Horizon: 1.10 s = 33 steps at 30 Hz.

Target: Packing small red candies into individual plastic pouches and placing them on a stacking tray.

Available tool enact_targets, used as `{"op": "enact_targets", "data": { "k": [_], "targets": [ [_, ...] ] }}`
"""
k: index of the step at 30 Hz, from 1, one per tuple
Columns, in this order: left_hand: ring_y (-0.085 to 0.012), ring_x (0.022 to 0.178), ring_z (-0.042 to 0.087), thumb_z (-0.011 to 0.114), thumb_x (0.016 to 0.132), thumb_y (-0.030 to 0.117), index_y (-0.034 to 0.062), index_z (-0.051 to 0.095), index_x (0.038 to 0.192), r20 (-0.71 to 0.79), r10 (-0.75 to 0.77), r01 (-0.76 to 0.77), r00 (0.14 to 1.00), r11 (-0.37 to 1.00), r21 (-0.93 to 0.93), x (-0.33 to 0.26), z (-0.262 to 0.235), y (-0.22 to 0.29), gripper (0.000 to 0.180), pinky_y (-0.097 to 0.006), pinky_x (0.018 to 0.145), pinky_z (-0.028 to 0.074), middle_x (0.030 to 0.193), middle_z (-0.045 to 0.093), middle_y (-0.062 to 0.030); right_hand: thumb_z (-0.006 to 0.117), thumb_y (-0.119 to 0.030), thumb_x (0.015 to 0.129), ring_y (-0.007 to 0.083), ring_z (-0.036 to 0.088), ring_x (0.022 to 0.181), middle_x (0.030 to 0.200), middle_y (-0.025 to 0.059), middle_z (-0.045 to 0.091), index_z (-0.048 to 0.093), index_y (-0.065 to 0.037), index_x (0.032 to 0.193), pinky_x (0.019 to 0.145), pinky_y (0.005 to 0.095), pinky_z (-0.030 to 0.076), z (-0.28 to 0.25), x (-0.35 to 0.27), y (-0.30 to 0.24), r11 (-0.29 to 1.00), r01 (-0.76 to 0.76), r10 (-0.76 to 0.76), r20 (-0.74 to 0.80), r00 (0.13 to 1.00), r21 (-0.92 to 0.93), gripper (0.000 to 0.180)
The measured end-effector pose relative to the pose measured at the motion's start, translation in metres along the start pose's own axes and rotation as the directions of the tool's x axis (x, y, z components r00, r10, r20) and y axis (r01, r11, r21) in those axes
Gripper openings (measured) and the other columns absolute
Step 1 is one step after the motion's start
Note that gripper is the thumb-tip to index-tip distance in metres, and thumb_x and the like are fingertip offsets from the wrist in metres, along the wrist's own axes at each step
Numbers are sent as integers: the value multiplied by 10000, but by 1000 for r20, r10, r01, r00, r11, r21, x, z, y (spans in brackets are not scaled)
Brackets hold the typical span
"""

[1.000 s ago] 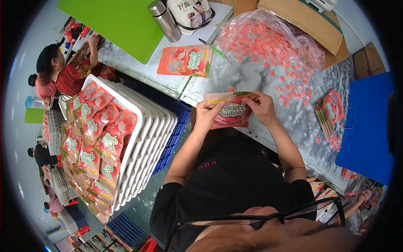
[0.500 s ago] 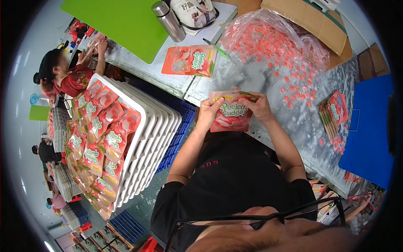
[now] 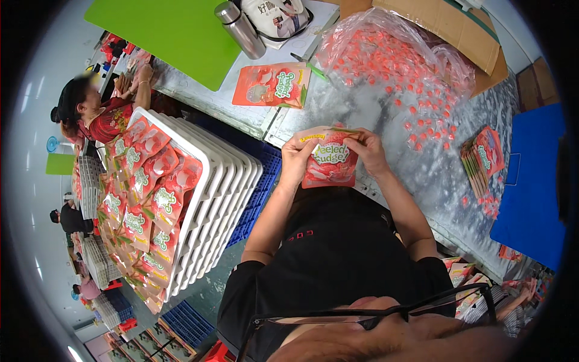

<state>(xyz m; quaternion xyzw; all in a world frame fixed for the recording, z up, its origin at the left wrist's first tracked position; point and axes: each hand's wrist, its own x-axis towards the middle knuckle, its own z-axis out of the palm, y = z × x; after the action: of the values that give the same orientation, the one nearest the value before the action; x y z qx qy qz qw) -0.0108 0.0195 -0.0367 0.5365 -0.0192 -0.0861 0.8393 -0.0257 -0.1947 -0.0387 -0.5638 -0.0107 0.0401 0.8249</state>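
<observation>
Currently held: one red snack pouch (image 3: 330, 159), upright above the near edge of the metal desk (image 3: 422, 175), just in front of the person's chest. Left hand (image 3: 297, 158) grasps its upper left corner; right hand (image 3: 369, 151) pinches its upper right edge, both grips closed on it. On the desk: second red pouch (image 3: 272, 85) lying flat; clear bag of small red sweets (image 3: 392, 54); stack of flat pouches (image 3: 482, 157); steel flask (image 3: 240, 28). Left of the person: stacked white trays (image 3: 223, 199) carrying filled pouches.
</observation>
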Motion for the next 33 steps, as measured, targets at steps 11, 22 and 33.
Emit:
{"op": "enact_targets", "data": {
  "k": [11,22,33],
  "targets": [
    [-166,989,729,641,1011,34,-52,750,1154,4,-133,133,991,990,-43,-10,-12,-1,199,-312,862,587,1117,774,-133,706,-89,964,110,699,941,1011,52,789,792,26,1067,943,293,545,4,9,19,986,-13,17,23,1000,-166,177],
    [-102,964,654,616,1082,292,11,741,1177,-192,105,-59,976,971,232,-21,-32,59,322,-296,870,523,1066,742,-30,626,-97,1036,145,654,1104,1245,101,714,712,35,1232,990,321,513,43,47,4,968,224,-202,181,963,-112,251],
    [-349,1338,442,642,992,160,-47,498,1456,-342,939,75,-48,345,936,-93,-155,245,529,-466,1116,360,1448,505,-216,617,-182,1070,114,655,896,1127,63,715,673,-30,1230,815,269,541,4,50,4,991,-120,117,53,992,62,228]
  ]
}}
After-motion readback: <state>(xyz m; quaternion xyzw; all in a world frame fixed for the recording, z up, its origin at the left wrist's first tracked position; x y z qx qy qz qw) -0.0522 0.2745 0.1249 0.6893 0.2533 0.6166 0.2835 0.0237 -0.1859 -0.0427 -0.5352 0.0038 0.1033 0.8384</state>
